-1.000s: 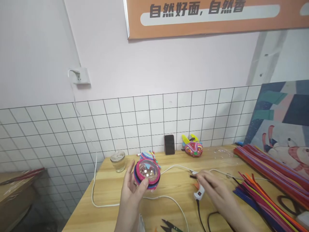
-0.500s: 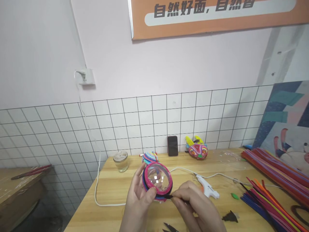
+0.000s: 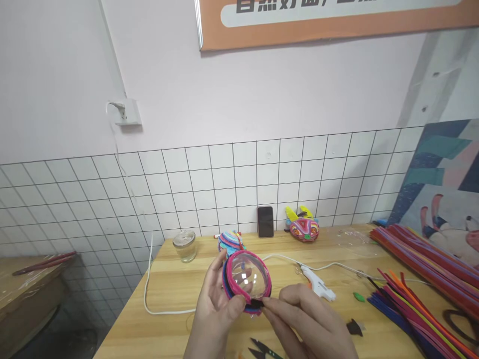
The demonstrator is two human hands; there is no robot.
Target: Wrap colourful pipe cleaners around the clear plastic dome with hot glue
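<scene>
The left hand (image 3: pixel 220 311) is curled around a pink-rimmed clear dome (image 3: pixel 250 276), thumb on its lower rim, the other fingers partly hidden behind it. The dome is nearer the person than the phone (image 3: pixel 265 222) and slightly left of it. The right hand (image 3: pixel 307 319) pinches a short black strip (image 3: pixel 256 303) against the rim; its fingertips cover the strip's end. Left of the phone, a striped blue piece (image 3: pixel 229 240) is partly covered by the dome. Well right of the phone, a red bundle of strips (image 3: pixel 430 274) runs out of view. Snips (image 3: pixel 265 348), nearer the person than the phone, are cut off below.
</scene>
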